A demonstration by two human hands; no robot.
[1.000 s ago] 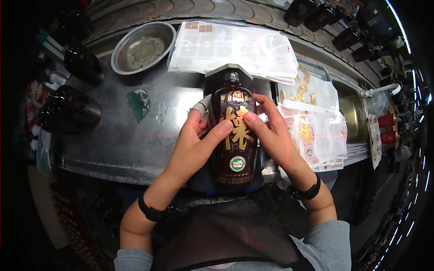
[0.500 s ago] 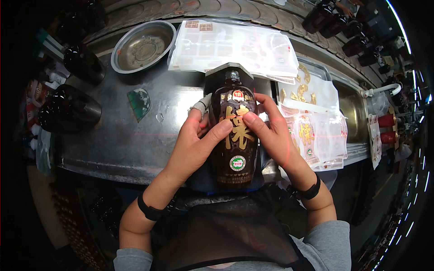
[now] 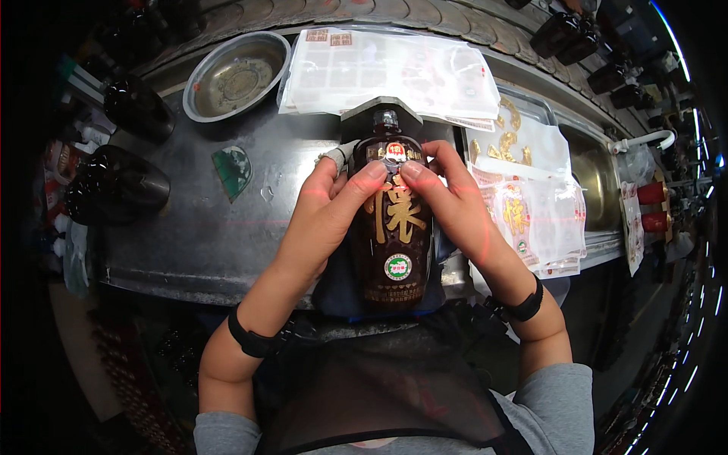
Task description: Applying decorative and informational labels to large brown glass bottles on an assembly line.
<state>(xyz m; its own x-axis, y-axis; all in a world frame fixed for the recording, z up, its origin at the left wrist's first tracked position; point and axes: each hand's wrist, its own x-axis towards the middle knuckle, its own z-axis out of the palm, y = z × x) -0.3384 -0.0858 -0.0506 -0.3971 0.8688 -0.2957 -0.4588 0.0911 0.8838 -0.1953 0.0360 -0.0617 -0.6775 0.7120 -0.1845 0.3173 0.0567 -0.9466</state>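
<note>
A dark brown glazed bottle (image 3: pixel 396 262) lies neck-away in front of me, with a large gold character, a small red emblem above it and a round green-and-white emblem below. My left hand (image 3: pixel 327 206) grips its left side, thumb pressed on the upper front; a pale wrap covers one fingertip. From the right, my right hand (image 3: pixel 453 199) holds it the same way, fingers curled round the shoulder. Both thumb tips rest close together just above the gold character. Beyond the neck is a dark angular support (image 3: pixel 413 114), while dark cloth (image 3: pixel 334 292) shows beneath the bottle.
A metal basin (image 3: pixel 199 97) stands far left, near a green scraper-like piece (image 3: pixel 233 171). Printed transfer sheets (image 3: pixel 364 72) lie behind the bottle, with more sheets (image 3: pixel 557 220) at right beside a sink (image 3: pixel 595 186). Other dark bottles (image 3: pixel 125 186) stand at the left edge.
Both thumbs have slid up the bottle's front, from the middle of the gold character to just above it. The hands still hold the bottle's sides.
</note>
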